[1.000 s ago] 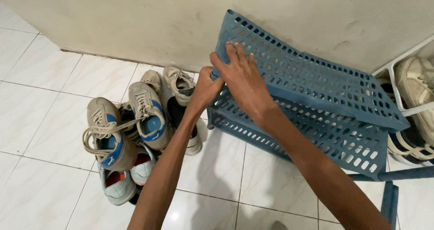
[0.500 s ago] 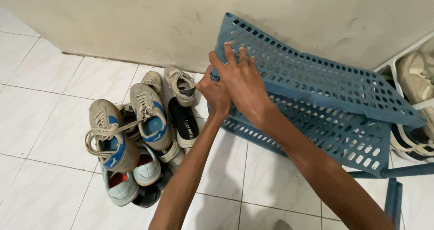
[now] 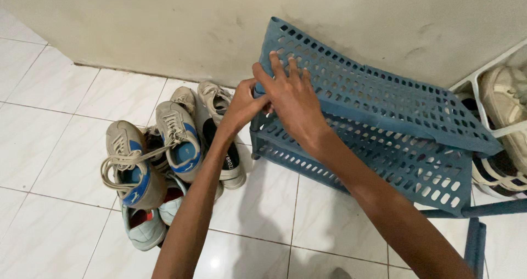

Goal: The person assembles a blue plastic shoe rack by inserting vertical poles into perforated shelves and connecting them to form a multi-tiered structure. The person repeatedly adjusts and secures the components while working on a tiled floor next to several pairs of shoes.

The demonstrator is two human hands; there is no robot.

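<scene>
While both hands' fingers [image 3: 277, 70] grip it, the blue perforated shelf [image 3: 379, 100] sits tilted.

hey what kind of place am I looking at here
Probably a home entryway or shoe corner: a white tiled floor along a plain wall, a pile of sneakers, and a blue plastic shoe rack that both hands grip at its corner.

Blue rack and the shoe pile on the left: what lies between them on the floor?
Head view: little but bare white tile. The left forearm crosses above the gap, and the shoe pile nearly reaches the blue rack.
</scene>
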